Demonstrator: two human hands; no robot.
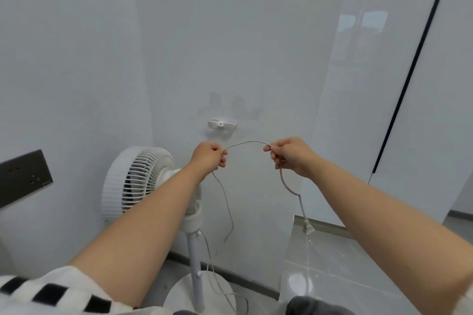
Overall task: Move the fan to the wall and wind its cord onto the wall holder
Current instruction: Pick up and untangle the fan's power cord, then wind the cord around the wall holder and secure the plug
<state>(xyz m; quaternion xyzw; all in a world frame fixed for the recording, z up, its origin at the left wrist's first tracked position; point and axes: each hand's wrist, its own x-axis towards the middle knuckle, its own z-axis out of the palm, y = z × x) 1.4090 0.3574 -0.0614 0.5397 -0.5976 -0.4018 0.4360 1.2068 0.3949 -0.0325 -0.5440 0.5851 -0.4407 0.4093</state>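
Left hand (208, 157) and right hand (291, 155) each pinch the cord (249, 141), its span arching crosswise just below the wall holder (222, 124), which lies above and seemingly nearer the left hand.

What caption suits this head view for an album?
The left hand and right hand hold an arc of thin grey cord below the small white wall holder, white pedestal fan alongside.

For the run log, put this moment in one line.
fan at wall | cord pinched by left hand and right hand, arched below wall holder | plug dangling | nothing wound
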